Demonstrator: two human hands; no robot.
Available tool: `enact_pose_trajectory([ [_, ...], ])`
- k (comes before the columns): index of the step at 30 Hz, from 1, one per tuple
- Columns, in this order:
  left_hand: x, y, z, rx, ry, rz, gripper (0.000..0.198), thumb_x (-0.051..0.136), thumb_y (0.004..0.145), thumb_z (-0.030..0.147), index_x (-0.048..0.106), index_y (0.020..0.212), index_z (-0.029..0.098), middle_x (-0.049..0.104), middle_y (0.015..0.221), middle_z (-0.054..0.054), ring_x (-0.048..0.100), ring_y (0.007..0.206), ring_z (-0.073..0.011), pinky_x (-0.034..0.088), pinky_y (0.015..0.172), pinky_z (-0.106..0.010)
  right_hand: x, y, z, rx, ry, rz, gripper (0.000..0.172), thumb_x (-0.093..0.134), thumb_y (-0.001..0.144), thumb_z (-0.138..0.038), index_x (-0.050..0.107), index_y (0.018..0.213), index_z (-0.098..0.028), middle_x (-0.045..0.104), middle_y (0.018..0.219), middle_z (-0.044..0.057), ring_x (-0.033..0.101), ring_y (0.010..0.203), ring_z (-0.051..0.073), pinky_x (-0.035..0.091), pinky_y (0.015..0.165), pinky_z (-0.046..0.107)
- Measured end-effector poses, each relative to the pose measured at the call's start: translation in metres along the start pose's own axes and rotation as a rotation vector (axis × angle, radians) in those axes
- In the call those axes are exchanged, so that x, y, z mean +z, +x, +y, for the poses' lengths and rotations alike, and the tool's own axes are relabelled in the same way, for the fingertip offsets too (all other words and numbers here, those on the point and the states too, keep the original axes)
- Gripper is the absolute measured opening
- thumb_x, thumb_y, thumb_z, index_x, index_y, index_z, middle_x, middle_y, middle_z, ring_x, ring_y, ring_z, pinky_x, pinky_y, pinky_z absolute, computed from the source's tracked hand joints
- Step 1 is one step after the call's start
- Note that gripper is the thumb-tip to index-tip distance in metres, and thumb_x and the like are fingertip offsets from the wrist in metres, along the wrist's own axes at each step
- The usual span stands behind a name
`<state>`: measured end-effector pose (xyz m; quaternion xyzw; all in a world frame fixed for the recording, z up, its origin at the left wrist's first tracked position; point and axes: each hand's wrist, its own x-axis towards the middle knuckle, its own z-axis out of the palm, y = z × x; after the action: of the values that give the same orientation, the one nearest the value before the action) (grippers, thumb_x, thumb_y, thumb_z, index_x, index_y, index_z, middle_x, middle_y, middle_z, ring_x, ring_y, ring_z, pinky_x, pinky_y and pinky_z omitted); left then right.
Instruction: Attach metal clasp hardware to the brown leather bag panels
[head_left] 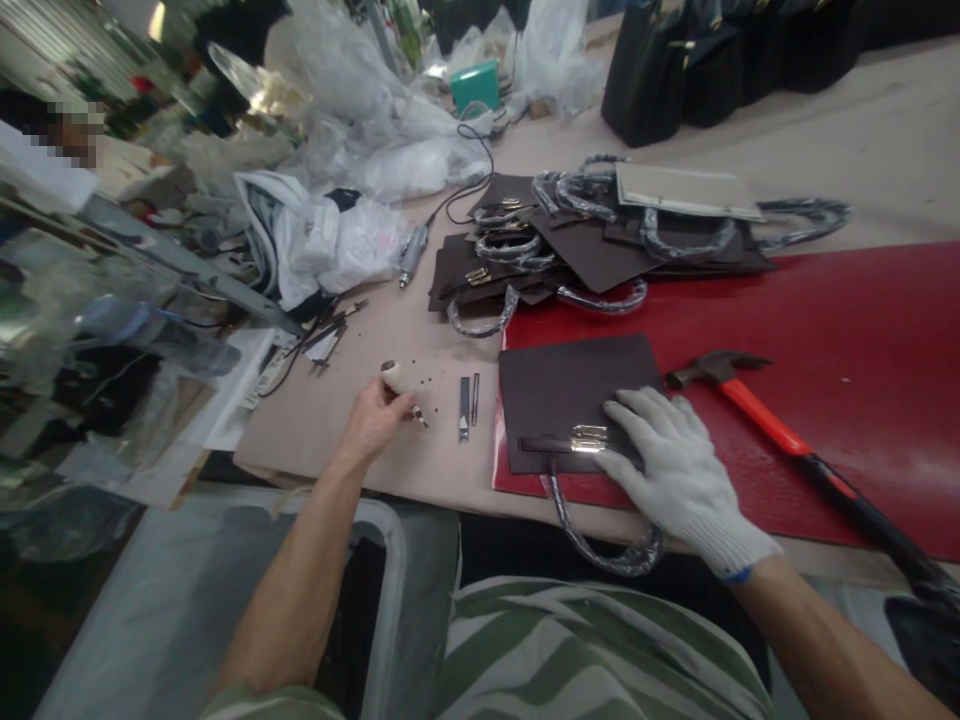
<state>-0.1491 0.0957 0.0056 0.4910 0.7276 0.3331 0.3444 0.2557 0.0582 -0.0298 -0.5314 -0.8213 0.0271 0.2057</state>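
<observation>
My bare left hand [377,420] is closed around a small hand tool [393,377] with a pale, wrapped handle and a thin metal tip pointing toward the table. My right hand [671,460], in a white knit glove, lies with spread fingers on a dark brown bag panel [570,385]. Gold-coloured buckle hardware [589,438] shows beside its fingertips. From the panel's near edge hangs a plastic-wrapped bag handle [574,530]. A claw hammer [772,420] with an orange and black handle rests to the right. Between my hands lie a flat metal blade [464,410] and a slim metal rod [475,398].
A red mat [847,330] covers the table's right part. Behind it are stacked brown bag panels [592,245] with wrapped handles. A corded metal tool [411,255] lies further left, near plastic bags [367,235]. Black bags [652,75] stand at the back right.
</observation>
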Motion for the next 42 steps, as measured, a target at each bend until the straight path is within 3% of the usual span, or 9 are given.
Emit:
enact_pose_trajectory([
  [2,0.014,-0.018,0.001,0.088,-0.284,0.004,0.049,0.078,0.076,0.055,0.062,0.099,0.015,0.072,0.094,-0.008,0.071,0.084,-0.0231,0.06,0.079,-0.038,0.0,0.0,0.0,0.002,0.004,-0.001,0.051,0.051,0.1,-0.048,0.062,0.136,-0.013,0.059,0.144,0.017,0.049,0.139,0.04,0.033,0.12,0.062],
  [3,0.023,-0.026,0.003,0.134,-0.323,0.012,0.051,0.079,0.077,0.057,0.063,0.101,0.015,0.073,0.096,-0.009,0.071,0.086,-0.0223,0.06,0.081,-0.036,0.0,0.0,0.0,0.003,0.005,-0.005,0.051,0.051,0.1,-0.048,0.062,0.136,-0.013,0.059,0.144,0.017,0.049,0.139,0.04,0.033,0.12,0.063],
  [9,0.078,-0.067,0.017,0.33,-0.478,0.032,0.038,0.074,0.09,0.05,0.067,0.104,0.015,0.076,0.102,-0.012,0.073,0.089,-0.0207,0.059,0.082,-0.032,-0.001,0.0,0.0,0.014,0.021,-0.034,0.051,0.052,0.1,-0.047,0.062,0.137,-0.013,0.058,0.145,0.018,0.047,0.14,0.041,0.032,0.12,0.065],
  [15,0.105,-0.086,0.013,0.395,-0.491,0.038,0.036,0.074,0.093,0.043,0.066,0.113,0.014,0.073,0.111,-0.014,0.073,0.097,-0.0222,0.059,0.088,-0.034,0.0,0.001,0.0,0.023,0.027,-0.037,0.051,0.051,0.1,-0.048,0.062,0.136,-0.013,0.059,0.145,0.017,0.047,0.14,0.04,0.031,0.121,0.064],
  [20,0.117,-0.093,0.009,0.535,-0.454,0.091,0.031,0.072,0.095,0.036,0.061,0.118,0.018,0.072,0.117,-0.014,0.072,0.111,-0.0263,0.058,0.099,-0.041,-0.001,0.001,-0.001,0.019,0.012,-0.04,0.051,0.049,0.101,-0.049,0.062,0.136,-0.014,0.059,0.144,0.017,0.049,0.139,0.04,0.032,0.12,0.064],
  [24,0.122,-0.093,0.009,0.621,-0.422,0.058,0.028,0.069,0.097,0.031,0.058,0.119,0.018,0.071,0.121,-0.015,0.071,0.115,-0.0263,0.056,0.104,-0.044,0.0,0.001,-0.001,0.019,-0.002,-0.041,0.051,0.049,0.101,-0.05,0.062,0.136,-0.014,0.059,0.144,0.017,0.049,0.139,0.04,0.033,0.12,0.064],
  [31,0.124,-0.089,0.005,0.52,-0.499,-0.02,0.027,0.071,0.095,0.029,0.058,0.116,0.019,0.069,0.128,-0.017,0.071,0.118,-0.0277,0.058,0.102,-0.044,0.001,0.002,0.0,0.03,0.018,-0.058,0.053,0.049,0.1,-0.051,0.063,0.135,-0.013,0.059,0.144,0.017,0.048,0.14,0.041,0.033,0.119,0.066],
  [42,0.123,-0.083,0.001,0.386,-0.551,-0.077,0.025,0.072,0.094,0.034,0.06,0.11,0.02,0.072,0.119,-0.014,0.071,0.115,-0.0279,0.056,0.104,-0.046,0.001,0.002,-0.001,0.054,0.025,-0.079,0.053,0.049,0.1,-0.05,0.062,0.137,-0.014,0.057,0.147,0.017,0.045,0.143,0.04,0.031,0.122,0.064],
])
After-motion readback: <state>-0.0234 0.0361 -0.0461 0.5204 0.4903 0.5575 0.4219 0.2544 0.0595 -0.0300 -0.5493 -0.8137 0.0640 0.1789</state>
